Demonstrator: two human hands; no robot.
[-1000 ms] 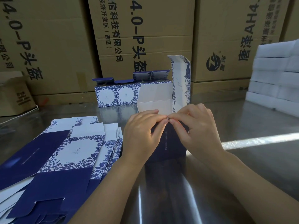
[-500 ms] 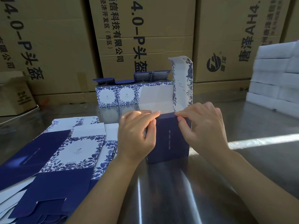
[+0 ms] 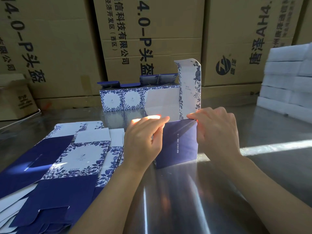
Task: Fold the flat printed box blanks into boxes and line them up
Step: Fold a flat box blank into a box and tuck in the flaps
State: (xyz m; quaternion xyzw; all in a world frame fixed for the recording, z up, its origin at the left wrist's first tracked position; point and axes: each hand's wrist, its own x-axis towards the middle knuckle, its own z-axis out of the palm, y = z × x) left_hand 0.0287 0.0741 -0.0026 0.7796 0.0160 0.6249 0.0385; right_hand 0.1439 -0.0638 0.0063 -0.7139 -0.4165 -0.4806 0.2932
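Hands: our left hand (image 3: 143,141) grips the box (image 3: 179,142) at its top-left rim, and our right hand (image 3: 217,132) pinches its top-right corner. The box stands on the surface (image 3: 236,183) before us. Risks, we judge: uneven pressure creasing the raised lid flap (image 3: 190,85) askew, or the box skidding on the glossy metal.

"4.0-P头盔" and "科技有限公司" on the cardboard cartons (image 3: 168,48)
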